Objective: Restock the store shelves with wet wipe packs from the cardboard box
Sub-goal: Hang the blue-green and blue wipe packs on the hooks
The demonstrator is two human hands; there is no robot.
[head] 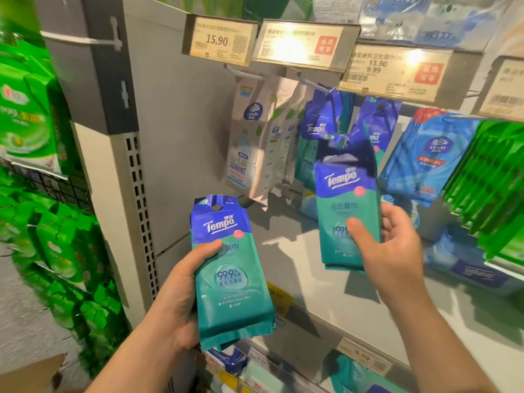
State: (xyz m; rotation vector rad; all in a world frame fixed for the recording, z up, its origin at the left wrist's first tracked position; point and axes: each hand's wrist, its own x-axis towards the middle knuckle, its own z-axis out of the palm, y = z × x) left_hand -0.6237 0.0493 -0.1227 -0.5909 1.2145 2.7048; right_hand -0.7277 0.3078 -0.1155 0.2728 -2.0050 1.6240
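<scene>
From the head view, our left hand (pixel 181 302) curls round a small stack of flat blue-and-teal Tempo wet wipe packs (pixel 231 268), thumb across the front, fingers behind, gripping at mid-height. Our right hand (pixel 388 245) pinches the lower half of another blue-and-teal Tempo pack (pixel 347 205), thumb on the front face, and raises it toward the metal display hook (pixel 314 83), where matching hung packs (pixel 314 137) dangle just above the grip. We judge these soft pouches light, pliable and slick-filmed; they flop above the fingers. A hold nearer the punched hang hole at the top would probably steady that hole for threading. The brown cardboard box (pixel 31 373) sits low, left of our left forearm.
</scene>
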